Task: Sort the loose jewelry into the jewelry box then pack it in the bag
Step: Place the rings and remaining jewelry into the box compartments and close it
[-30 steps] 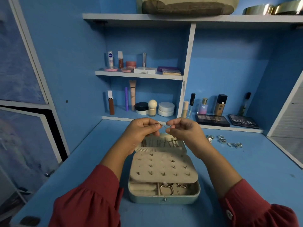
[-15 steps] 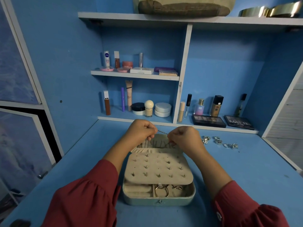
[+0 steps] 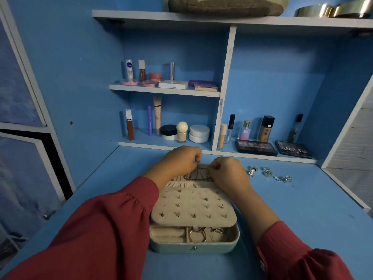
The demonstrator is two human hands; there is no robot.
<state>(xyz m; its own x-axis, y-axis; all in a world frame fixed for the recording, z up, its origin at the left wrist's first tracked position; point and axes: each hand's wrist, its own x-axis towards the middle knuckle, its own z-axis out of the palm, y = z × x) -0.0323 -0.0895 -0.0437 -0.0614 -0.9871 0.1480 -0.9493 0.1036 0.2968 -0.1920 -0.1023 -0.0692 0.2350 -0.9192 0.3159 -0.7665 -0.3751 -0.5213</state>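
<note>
An open pale green jewelry box [image 3: 193, 247] sits on the blue desk in front of me. Its cream earring panel [image 3: 193, 207] holds several studs, and rings lie in the front tray [image 3: 198, 234]. My left hand [image 3: 181, 161] and my right hand [image 3: 227, 171] are over the box's raised lid, each pinching an end of a thin chain [image 3: 202, 168] stretched between them. Other chains hang in the lid [image 3: 193, 177]. Several loose silver pieces [image 3: 268, 172] lie on the desk to the right of my right hand.
Cosmetics bottles, jars and two dark palettes [image 3: 256, 147] line the shelves behind the box. A beige bag [image 3: 224, 5] rests on the top shelf next to gold tins [image 3: 333, 10]. White shelf edges border the desk on the right.
Both hands have dropped from above the box down to its lid, still holding the thin chain between them. The camera tilted slightly downward.
</note>
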